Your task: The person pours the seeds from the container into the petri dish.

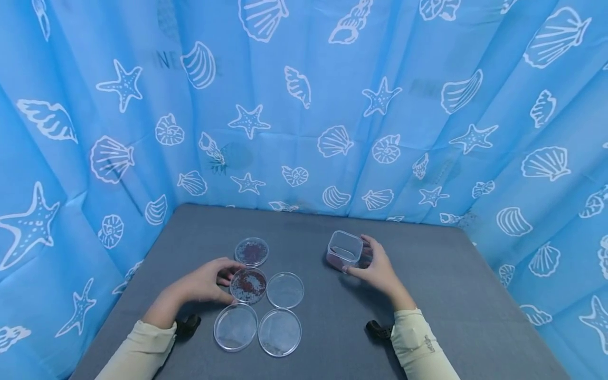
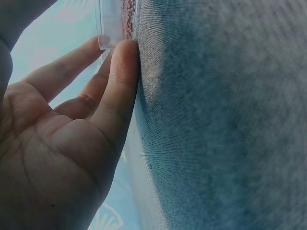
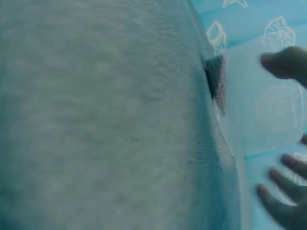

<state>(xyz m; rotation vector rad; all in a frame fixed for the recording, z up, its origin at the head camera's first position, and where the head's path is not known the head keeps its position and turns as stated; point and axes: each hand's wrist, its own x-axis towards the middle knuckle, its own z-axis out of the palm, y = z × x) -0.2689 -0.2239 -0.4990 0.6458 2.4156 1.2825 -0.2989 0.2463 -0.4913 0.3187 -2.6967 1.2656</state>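
My left hand (image 1: pixel 209 282) holds the side of a round clear petri dish (image 1: pixel 248 285) with dark red grains scattered in it. Thumb and fingertips meet its rim (image 2: pixel 103 28) in the left wrist view. At the right, my right hand (image 1: pixel 380 266) is beside a clear square plastic container (image 1: pixel 345 247) with dark red grains at its bottom. In the right wrist view its blurred fingers (image 3: pixel 283 201) are spread, apart from the container wall (image 3: pixel 259 105), and the thumb overlaps the container; contact there is unclear.
Another petri dish with dark red grains (image 1: pixel 252 252) lies behind the held one. Three clear dishes without grains, one (image 1: pixel 285 290) to its right and two nearer (image 1: pixel 236 327), lie on the grey tabletop (image 1: pixel 342 338). A blue shell-patterned curtain (image 1: pixel 304 116) surrounds the table.
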